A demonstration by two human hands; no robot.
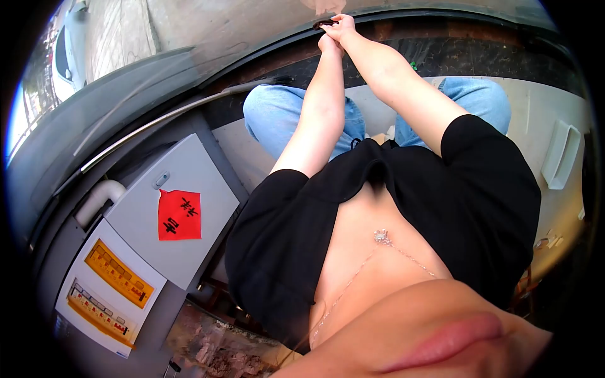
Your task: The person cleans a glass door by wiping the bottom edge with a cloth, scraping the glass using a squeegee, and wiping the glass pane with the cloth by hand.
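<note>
A small dark object (325,25) is held up at the far edge of the dark marbled strip (454,55), close to the foot of the glass (214,41). Its long axis runs roughly sideways, nearly along that edge, with the free end pointing to the person's left; which end is its front cannot be told. The right hand (343,24) has its fingers closed on the other end, leaving little gap. The left hand (329,43) is just below, touching or almost touching the right, its fingers curled; whether it grips anything cannot be told. Both arms reach forward between the knees in blue jeans (274,116). At the left, red paper (179,215) hangs on a grey panel door (173,201).
</note>
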